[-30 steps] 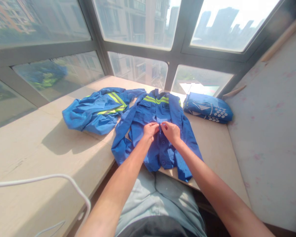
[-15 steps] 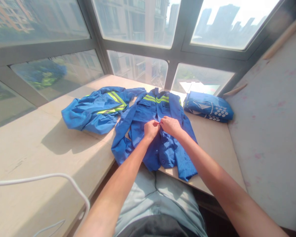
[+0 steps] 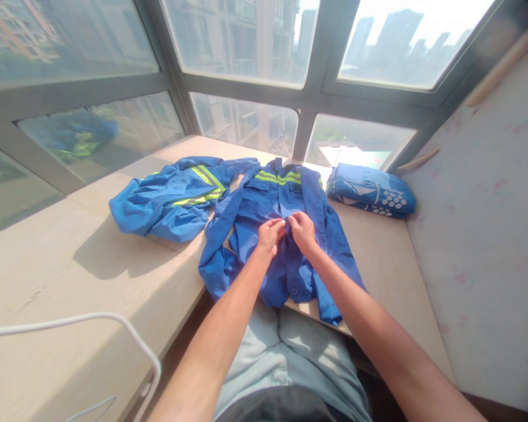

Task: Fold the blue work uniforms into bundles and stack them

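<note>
A blue work jacket (image 3: pixel 259 205) with yellow-green stripes across its chest lies front up before me, collar toward the window and hem over the ledge's near edge. Both my hands meet at its front opening, midway down. My left hand (image 3: pixel 270 234) pinches the front edge between thumb and fingers. Close beside it, my right hand (image 3: pixel 302 231) grips the other side of the opening the same way. Whatever small part sits between the fingertips is hidden. One button shows near the hem.
A second blue garment with matching stripes (image 3: pixel 167 199) lies bunched at the left. A folded blue bundle with white print (image 3: pixel 372 190) rests at the right by the wall. A white cable (image 3: pixel 83 317) crosses the pale ledge (image 3: pixel 30 275) at the lower left. Windows (image 3: pixel 242 126) stand behind.
My right hand has turned more upright and shifted slightly, its fingertips now a little apart from the left's. My left hand's fingers have straightened somewhat. The jacket's lower front has shifted slightly.
</note>
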`<state>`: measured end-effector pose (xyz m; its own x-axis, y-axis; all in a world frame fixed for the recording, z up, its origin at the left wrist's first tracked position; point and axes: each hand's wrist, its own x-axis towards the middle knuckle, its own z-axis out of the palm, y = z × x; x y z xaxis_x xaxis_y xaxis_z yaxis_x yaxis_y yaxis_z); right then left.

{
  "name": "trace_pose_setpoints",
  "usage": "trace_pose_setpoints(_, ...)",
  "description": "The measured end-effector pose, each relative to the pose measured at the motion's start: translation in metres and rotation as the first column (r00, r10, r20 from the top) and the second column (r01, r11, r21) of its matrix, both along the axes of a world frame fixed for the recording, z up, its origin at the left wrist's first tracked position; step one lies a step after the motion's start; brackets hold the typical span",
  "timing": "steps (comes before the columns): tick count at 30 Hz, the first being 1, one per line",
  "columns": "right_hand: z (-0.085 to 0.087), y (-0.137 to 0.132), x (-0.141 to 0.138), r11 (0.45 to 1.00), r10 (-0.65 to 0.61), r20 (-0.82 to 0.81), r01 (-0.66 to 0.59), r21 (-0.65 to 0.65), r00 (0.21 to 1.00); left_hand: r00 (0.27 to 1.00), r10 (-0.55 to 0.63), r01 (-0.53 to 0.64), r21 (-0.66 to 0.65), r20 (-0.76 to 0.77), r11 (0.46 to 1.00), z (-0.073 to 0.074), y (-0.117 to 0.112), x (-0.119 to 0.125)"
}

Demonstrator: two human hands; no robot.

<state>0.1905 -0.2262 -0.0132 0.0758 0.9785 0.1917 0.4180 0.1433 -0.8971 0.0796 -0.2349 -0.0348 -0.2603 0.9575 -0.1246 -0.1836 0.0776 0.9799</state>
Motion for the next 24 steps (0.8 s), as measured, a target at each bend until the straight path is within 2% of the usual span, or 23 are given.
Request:
trace_pose_setpoints(2,-0.004,0.001,0.0,0.984,0.014,-0.209,-0.051,-0.172,0.978,0.998,0.004,-0.002,0.023,-0.064,1.0,-0.003,0.0,-0.002)
trace_pose_setpoints(4,-0.004,0.003,0.001,0.959,0.043,-0.283,-0.119,-0.258,0.958,0.988,0.004,0.004,0.051,-0.156,0.999,-0.005,0.001,-0.006)
trace_pose_setpoints(6,-0.001,0.005,0.004,0.958,0.082,-0.228,-0.14,-0.249,0.97,0.966,-0.003,0.023,0.076,-0.259,0.997,-0.004,0.002,-0.008)
trace_pose_setpoints(10,0.007,0.011,0.01,0.968,0.143,-0.017,-0.143,-0.204,0.99,0.891,-0.029,0.079,0.091,-0.452,0.993,0.004,0.0,-0.009)
trace_pose_setpoints(15,0.005,0.015,0.025,0.945,0.195,0.014,-0.184,-0.27,0.981,0.758,-0.174,0.239,0.019,-0.629,0.971,0.016,-0.01,-0.015)
trace_pose_setpoints(18,-0.002,0.017,0.037,0.943,0.253,0.152,-0.208,-0.26,0.956,0.634,-0.201,0.271,-0.028,-0.747,0.962,0.024,-0.01,-0.026)
trace_pose_setpoints(20,-0.004,0.02,0.041,0.907,0.376,0.253,-0.298,-0.298,0.891,0.508,-0.13,0.25,0.001,-0.852,0.968,0.029,-0.001,-0.033)
trace_pose_setpoints(22,-0.002,0.027,0.041,0.869,0.456,0.323,-0.337,-0.362,0.829,0.391,-0.052,0.283,0.067,-0.919,0.957,0.033,0.016,-0.039)
trace_pose_setpoints(24,0.004,0.036,0.034,0.903,0.39,0.42,-0.251,-0.348,0.82,0.315,-0.024,0.367,0.099,-0.949,0.925,0.033,0.035,-0.044)
